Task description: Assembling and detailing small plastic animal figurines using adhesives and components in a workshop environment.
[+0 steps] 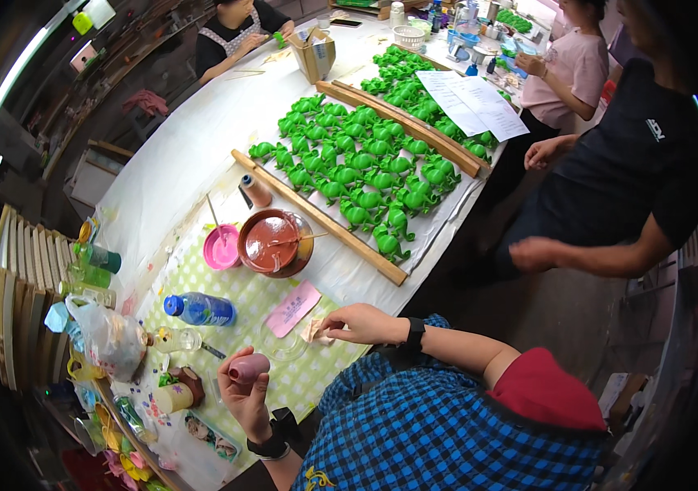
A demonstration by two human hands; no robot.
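Note:
My left hand [244, 403] is closed around a small mauve cup-shaped piece [250, 368], its hollow end facing left. To the right, the fingers of my right hand [365, 324] pinch a crumpled beige tissue [313, 331] at the table's near edge. A pink slip of paper [293, 308] lies just beyond it, on a green spotted cloth [242, 286]. Farther off stand a bowl of reddish-brown paint [271, 243] with a stick across it and a pink cup [222, 247] with a stick in it.
Several green frog-like figures [357, 159] cover boards edged by wooden strips [324, 221]. A blue-labelled bottle [201, 309], a plastic bag [107, 340] and small jars crowd the left. One person [602, 188] stands at right; others work at the far side.

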